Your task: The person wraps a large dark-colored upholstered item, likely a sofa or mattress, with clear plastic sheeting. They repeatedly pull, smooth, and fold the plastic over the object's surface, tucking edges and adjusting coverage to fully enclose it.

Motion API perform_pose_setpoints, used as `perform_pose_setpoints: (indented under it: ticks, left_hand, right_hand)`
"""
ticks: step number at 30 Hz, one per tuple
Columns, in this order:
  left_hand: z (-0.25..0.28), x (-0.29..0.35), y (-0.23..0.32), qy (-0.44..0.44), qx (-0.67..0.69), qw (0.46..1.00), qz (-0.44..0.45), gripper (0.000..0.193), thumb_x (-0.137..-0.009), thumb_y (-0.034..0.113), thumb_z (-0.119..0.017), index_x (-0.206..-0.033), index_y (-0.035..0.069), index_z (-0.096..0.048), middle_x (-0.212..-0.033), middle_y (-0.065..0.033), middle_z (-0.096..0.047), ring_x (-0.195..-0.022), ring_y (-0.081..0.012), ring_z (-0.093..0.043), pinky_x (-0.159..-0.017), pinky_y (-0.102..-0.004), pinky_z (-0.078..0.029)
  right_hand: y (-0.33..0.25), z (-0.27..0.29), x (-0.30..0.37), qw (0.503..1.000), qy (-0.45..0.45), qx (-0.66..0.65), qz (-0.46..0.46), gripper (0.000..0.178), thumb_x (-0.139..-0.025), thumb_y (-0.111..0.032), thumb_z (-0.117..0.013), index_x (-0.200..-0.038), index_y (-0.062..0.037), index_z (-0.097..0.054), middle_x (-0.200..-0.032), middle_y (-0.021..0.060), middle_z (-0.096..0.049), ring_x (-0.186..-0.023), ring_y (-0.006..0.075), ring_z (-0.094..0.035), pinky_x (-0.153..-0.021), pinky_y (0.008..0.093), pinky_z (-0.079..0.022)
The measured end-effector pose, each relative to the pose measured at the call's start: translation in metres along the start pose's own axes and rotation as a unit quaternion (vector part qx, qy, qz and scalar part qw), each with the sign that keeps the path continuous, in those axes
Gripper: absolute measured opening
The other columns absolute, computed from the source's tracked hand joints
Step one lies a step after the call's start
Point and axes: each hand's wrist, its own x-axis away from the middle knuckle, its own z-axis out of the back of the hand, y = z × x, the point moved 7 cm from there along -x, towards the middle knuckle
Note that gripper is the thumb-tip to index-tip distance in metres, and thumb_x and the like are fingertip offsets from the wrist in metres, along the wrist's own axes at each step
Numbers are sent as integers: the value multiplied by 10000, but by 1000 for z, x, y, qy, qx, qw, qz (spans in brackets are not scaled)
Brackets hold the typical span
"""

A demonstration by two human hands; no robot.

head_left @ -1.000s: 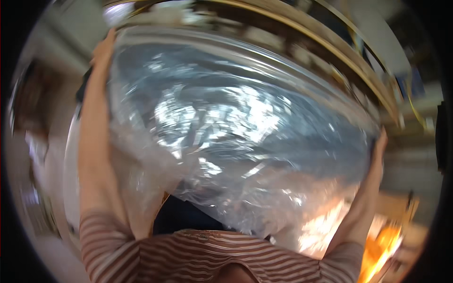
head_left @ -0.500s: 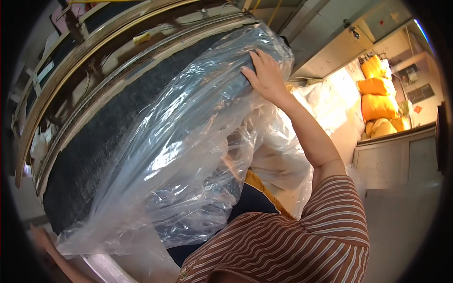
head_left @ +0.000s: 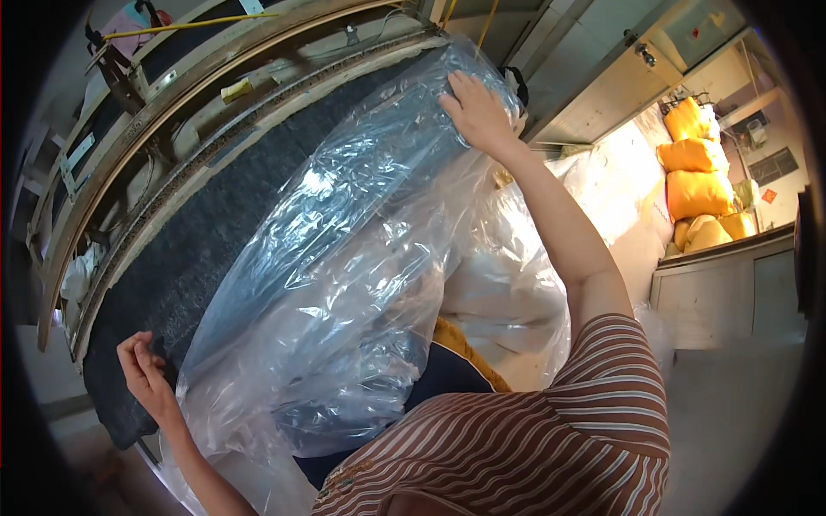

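A large sheet of clear plastic film [head_left: 335,249] drapes in wrinkled folds over a long, dark padded surface [head_left: 215,206]. At the far right end of that surface, my right hand [head_left: 480,116] rests palm down on the film, fingers outstretched. My left hand [head_left: 148,378] is above the dark surface's near left part, just left of the film's edge. Its fingers are curled in, and no film shows in them. The film's near folds hang down toward my body, over dark blue cloth with a yellow-brown edge [head_left: 469,348].
A long curved frame rail [head_left: 163,99] with metal brackets runs behind the dark surface. More plastic film [head_left: 508,284] hangs or lies to the right. Stacked orange-yellow bundles [head_left: 695,193] stand at the far right, near a partly opened door [head_left: 619,82] and a pale cabinet [head_left: 714,297].
My left hand has let go of the film's near left corner and moved up and right. The film's left edge has shifted right, baring more dark surface. My right hand stays on the film.
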Motion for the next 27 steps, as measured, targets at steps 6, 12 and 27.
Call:
perform_pose_setpoints:
  ticks: [6,12,27]
  left_hand:
    - [-88,33,90,-87,-161,954,-239,189,-836,100,-621,-986,17,-542,-1120,-120,-567,-996,-241,-537,-877,-324,-413]
    - [-3,36,7,78,33,993,-86,70,-958,107,-508,-914,53,-516,-818,56,-432,-732,-27,-365,-641,-166,-320]
    - [36,135,23,96,-158,983,0,153,-908,103,-552,-831,-28,-572,-838,-40,-522,-745,-130,-447,-684,-245,-368]
  right_hand:
    - [12,11,-20,995,62,72,-13,434,-906,-451,-426,-1170,-136,-564,-1175,15,-580,-1044,308,-496,-835,474,-407]
    - [-24,23,-3,995,41,70,50,389,-894,-400,-477,-1102,-103,-617,-1097,11,-618,-961,281,-517,-768,412,-416]
    - [5,-33,-70,916,-146,-374,-17,258,-766,-266,-705,-942,-83,-656,-801,47,-623,-801,146,-588,-758,292,-455]
